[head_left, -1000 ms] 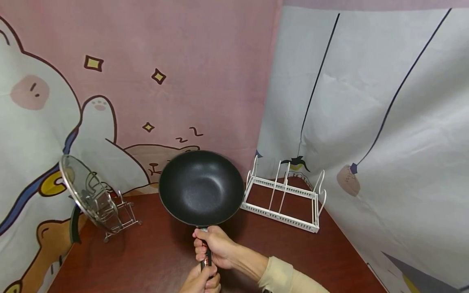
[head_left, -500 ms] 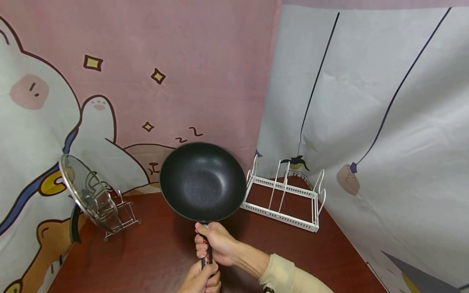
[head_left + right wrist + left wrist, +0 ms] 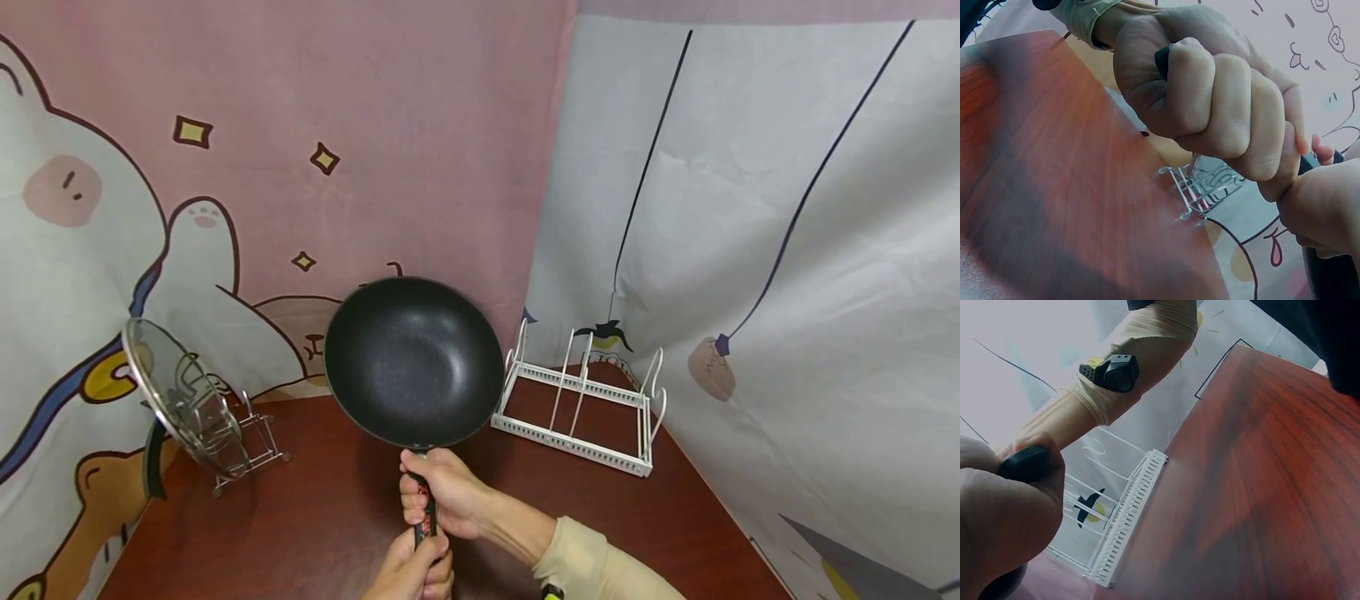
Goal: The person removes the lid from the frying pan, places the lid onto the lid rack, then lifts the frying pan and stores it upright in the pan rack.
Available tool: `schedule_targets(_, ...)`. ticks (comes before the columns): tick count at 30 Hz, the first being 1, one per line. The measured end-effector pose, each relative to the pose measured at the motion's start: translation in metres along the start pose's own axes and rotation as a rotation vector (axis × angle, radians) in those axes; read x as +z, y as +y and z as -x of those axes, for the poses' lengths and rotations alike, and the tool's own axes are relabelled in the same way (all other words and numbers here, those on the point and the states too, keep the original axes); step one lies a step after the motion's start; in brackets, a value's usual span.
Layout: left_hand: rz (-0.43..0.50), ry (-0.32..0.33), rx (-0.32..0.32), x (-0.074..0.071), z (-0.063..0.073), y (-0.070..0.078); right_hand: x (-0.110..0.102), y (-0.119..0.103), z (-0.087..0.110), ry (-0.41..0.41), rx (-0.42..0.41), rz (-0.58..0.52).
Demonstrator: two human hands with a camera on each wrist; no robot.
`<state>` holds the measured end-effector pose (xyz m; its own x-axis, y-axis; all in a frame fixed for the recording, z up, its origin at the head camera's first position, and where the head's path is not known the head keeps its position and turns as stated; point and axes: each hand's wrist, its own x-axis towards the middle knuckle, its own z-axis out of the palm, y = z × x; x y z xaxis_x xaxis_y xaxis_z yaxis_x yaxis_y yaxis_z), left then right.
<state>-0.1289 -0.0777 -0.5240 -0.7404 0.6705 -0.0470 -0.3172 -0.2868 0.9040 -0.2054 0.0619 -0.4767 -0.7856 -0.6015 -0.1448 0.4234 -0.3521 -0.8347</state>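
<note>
A black wok (image 3: 412, 358) is held up over the table, its dark inside tilted toward me. My right hand (image 3: 444, 496) grips the handle (image 3: 423, 510) just below the pan. Lower down, the fingers of my left hand (image 3: 411, 568) wrap the same handle near its end. The handle's butt pokes out of the left fist in both wrist views. At the left, a glass lid (image 3: 161, 383) with a steel rim leans in a small wire rack (image 3: 264, 446). A white rack (image 3: 570, 448) with upright wire dividers stands right of the wok.
The reddish-brown table (image 3: 300, 517) reaches back to a pink printed cloth (image 3: 435, 150). A pale grey cloth (image 3: 750, 208) hangs along the right side. The table's right edge slants toward the lower right.
The wok has risen a little, its far rim climbing higher against the pink cloth. My right hand has moved slightly up with it. Both racks and the lid stay put.
</note>
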Motion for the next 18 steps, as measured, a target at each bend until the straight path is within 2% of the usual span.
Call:
schedule_targets(11, -0.084, 0.038, -0.035, 0.009, -0.007, 0.015, 0.002, -0.015, 0.005, 0.011, -0.036, -0.007)
schedule_targets(18, -0.116, 0.022, -0.038, 0.013, -0.013, 0.023, 0.002, -0.024, 0.007, 0.011, -0.056, -0.010)
